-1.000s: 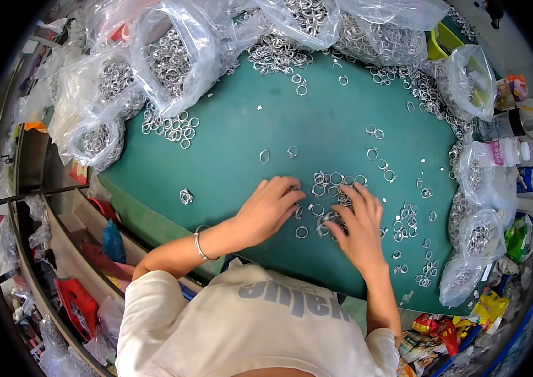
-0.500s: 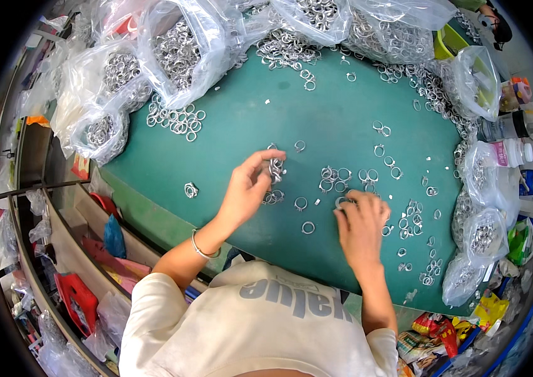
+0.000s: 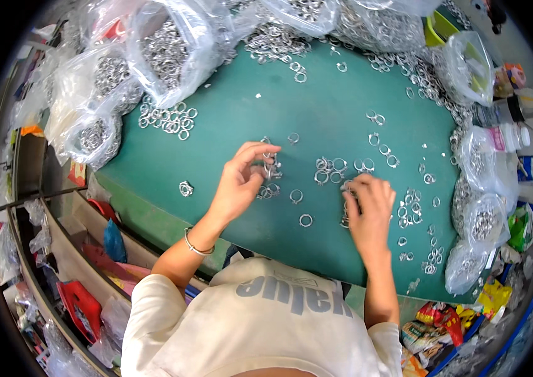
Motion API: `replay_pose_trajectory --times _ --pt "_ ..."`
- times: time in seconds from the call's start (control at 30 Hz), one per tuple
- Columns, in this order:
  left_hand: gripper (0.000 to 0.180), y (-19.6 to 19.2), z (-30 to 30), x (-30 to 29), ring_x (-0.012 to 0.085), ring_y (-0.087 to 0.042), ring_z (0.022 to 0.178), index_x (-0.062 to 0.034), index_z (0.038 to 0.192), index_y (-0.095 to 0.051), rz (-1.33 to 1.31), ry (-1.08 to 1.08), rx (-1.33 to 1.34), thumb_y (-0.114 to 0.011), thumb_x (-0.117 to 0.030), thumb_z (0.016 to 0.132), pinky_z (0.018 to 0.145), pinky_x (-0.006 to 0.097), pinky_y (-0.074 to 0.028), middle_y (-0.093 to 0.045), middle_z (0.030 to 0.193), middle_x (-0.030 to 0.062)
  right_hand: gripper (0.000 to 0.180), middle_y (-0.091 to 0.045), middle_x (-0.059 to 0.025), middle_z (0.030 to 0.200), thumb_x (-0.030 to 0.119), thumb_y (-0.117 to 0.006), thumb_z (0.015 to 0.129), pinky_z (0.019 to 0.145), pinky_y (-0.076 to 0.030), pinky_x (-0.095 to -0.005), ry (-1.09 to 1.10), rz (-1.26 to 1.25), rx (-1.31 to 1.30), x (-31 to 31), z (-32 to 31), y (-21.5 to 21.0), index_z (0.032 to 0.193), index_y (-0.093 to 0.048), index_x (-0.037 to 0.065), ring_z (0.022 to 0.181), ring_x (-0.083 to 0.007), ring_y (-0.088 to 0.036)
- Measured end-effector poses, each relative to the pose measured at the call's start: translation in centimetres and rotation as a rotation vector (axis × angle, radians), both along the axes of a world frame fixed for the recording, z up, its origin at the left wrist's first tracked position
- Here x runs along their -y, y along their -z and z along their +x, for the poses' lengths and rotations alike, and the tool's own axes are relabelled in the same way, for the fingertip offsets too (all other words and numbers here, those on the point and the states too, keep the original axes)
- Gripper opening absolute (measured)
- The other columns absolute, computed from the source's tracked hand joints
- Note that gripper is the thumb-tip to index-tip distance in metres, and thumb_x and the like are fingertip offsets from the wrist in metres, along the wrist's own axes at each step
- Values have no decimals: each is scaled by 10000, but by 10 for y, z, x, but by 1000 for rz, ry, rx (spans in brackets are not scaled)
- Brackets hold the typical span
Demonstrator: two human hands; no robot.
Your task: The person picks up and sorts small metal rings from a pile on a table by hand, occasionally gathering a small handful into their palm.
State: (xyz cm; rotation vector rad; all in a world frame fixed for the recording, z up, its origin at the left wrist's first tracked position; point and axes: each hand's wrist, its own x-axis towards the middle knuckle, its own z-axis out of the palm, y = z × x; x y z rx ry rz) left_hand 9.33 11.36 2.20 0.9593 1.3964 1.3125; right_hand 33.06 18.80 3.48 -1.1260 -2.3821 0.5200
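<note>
Silver metal rings lie scattered and in small clusters over the green work table [image 3: 228, 125]. My left hand [image 3: 236, 182], a bangle on its wrist, pinches several rings [image 3: 271, 164] between thumb and fingers. Just beneath them is a small cluster of rings [image 3: 269, 191] on the table. My right hand [image 3: 370, 204] is curled over rings [image 3: 345, 204] at its thumb and fingertips, partly hiding them. Between the hands are a single ring [image 3: 296, 196] and a ring cluster [image 3: 330, 169]. Another group of rings [image 3: 411, 207] lies right of my right hand.
Clear plastic bags full of rings [image 3: 169, 56] line the far edge, with a loose ring heap [image 3: 276, 43] beside them. More filled bags [image 3: 485, 223] stand along the right edge. A wooden shelf with compartments [image 3: 84, 232] is at the left, holding a red tray [image 3: 80, 308].
My right hand has moved slightly away from me and rightward, and rings now show beside its thumb. My left hand stays near its cluster, still pinching rings. The whole view has shifted a little.
</note>
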Motion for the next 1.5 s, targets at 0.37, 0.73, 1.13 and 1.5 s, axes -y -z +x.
replay_pose_trajectory --times 0.37,0.73,1.13,1.5 --pt "439 -6 23 -5 300 -531 1014 -25 1060 -621 81 131 -604 -453 196 720 855 341 -448 -533 1082 133 408 -487 -80 1265 87 -768 652 944 -337 -447 30 -96 69 35 54 -8 1041 -646 102 1191 -307 -425" --pt "370 -14 86 -20 248 -517 1019 -80 1118 -601 270 318 -957 -666 -36 757 835 373 -332 -547 1129 79 67 -650 -55 802 3 -668 799 671 -446 -286 420 -327 -392 38 72 5 858 -637 16 736 -157 -593" --pt "226 -24 116 -17 228 -629 814 -4 973 -648 68 419 -249 -718 -35 761 705 309 -501 -651 929 98 75 -661 -102 877 -10 -587 880 652 -499 -259 368 -1131 -1142 43 55 -1 952 -595 -26 771 -152 -630" --pt "94 -21 106 -15 134 -631 854 17 924 -655 -44 244 118 -651 5 830 764 273 -505 -676 958 80 147 -638 -75 883 -104 -582 824 646 -460 -231 180 -427 -532 45 44 -18 934 -648 -32 740 -130 -591"
